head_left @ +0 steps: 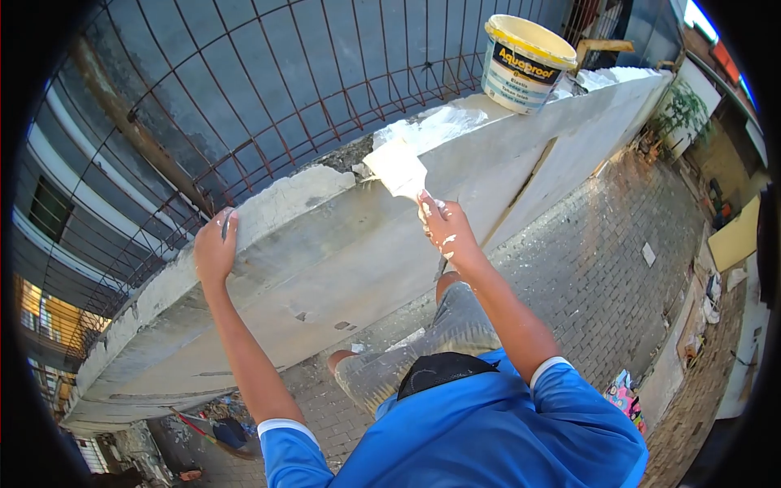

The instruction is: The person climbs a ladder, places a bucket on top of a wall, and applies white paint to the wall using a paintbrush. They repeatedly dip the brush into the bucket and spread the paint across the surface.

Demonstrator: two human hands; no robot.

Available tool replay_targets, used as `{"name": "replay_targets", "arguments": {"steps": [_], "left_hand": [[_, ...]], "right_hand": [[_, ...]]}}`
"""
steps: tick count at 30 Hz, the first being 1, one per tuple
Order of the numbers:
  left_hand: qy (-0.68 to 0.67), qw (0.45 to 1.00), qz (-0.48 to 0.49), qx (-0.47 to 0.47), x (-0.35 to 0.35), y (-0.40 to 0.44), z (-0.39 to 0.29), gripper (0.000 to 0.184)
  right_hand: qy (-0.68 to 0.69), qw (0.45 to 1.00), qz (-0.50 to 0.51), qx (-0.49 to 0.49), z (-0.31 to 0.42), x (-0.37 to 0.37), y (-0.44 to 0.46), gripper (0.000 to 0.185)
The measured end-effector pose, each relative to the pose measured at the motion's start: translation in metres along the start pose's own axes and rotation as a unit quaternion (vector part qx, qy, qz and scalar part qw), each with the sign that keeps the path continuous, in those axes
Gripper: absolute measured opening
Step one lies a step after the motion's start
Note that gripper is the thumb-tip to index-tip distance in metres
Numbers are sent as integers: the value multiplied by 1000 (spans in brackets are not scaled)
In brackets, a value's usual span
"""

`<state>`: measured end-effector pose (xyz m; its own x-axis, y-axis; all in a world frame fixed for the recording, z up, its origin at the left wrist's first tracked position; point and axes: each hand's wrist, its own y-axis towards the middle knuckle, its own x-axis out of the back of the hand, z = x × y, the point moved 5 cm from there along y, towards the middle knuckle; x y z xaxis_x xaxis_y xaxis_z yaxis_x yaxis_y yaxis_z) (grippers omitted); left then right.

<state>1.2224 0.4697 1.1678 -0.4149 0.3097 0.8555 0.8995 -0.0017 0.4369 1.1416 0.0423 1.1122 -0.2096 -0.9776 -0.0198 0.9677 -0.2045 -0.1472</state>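
Observation:
My right hand [443,224], flecked with white paint, is closed around the handle of a wide paintbrush [396,168]. White coats the brush, and its head lies over the top edge of a grey concrete wall [390,252]. Fresh white coating [435,128] covers the wall top just beyond the brush. To the left, my left hand [216,246] grips the wall's top edge, fingers bent together over it. A bucket of Aquaproof [527,65] with a yellow rim stands on the wall top, up and to the right of the brush.
Rusty metal mesh [325,81] rises directly behind the wall top. Brick paving [586,236] runs along the near side of the wall. At lower left a broom-like tool [213,435] lies on the ground, and a colourful bag [625,398] lies at lower right.

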Motion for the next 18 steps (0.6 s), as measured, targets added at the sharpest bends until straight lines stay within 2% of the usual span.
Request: {"name": "replay_targets", "arguments": {"steps": [3,5,6,7,8,9,10,13,14,16,18], "left_hand": [[1,1000,0,-6,1,0,-1,48],[4,1000,-8,-10,1,0,-1,47],[1,1000,-13,-7,2,0,-2,47],[-1,1000,-15,-5,2,-2,-3,47],[-3,1000,-17,-4,3,-4,-5,47],[-1,1000,-18,1,5,-4,-8,47],[0,1000,-18,6,7,-5,-11,47],[-2,1000,-19,5,11,-6,-14,46],[-5,1000,-18,4,10,-7,-14,46],[-10,1000,-18,6,8,-3,-12,46],[-8,1000,-17,6,6,-7,-9,46]], "right_hand": [[32,999,2,13,-72,-6,20,46],[-1,1000,-4,8,-156,-10,37,43],[48,998,20,-29,-208,-11,45,41],[98,992,44,-68,-260,-11,48,39],[179,968,3,-179,-317,-7,52,38],[256,923,-37,-285,-366,-5,55,38],[326,859,-76,-386,-377,-10,46,37],[36,954,-29,-298,-359,2,41,41],[26,972,-19,-233,-327,3,38,41],[10,995,4,-99,-214,-6,34,43],[43,993,21,-108,-136,-11,17,46]]}}
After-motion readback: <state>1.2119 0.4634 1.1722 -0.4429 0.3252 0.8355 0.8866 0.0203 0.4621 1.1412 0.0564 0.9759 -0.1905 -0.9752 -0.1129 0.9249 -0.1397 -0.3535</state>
